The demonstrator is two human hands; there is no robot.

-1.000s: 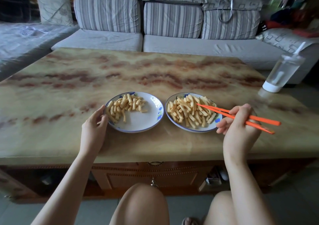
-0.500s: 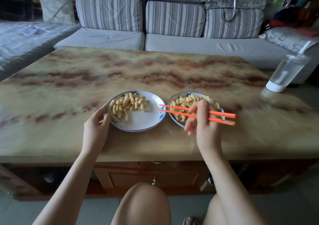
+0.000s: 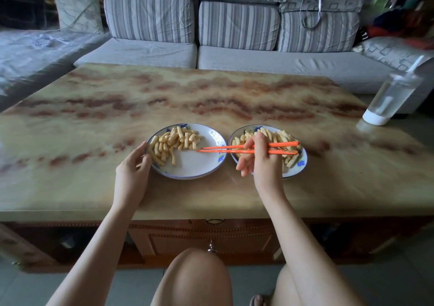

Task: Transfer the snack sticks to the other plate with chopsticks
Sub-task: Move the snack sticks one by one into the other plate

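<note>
Two white plates with blue trim sit side by side on the marbled table. The left plate [image 3: 195,168] holds a heap of snack sticks [image 3: 175,141] in its upper left part. The right plate [image 3: 299,168] holds more snack sticks [image 3: 280,136], partly hidden by my right hand [image 3: 260,159]. That hand grips a pair of orange chopsticks [image 3: 223,149], whose tips reach left over the left plate, at the right edge of its heap. I cannot tell whether a stick is between the tips. My left hand [image 3: 132,173] rests against the left plate's rim.
A clear drink cup with a white base and straw [image 3: 388,100] stands at the table's far right edge. A grey striped sofa [image 3: 234,54] runs behind the table. My knees are below the table's front edge [image 3: 211,211].
My right hand has carried the chopsticks leftward, from over the right plate to over the left plate. My left hand stays at the left plate's rim.
</note>
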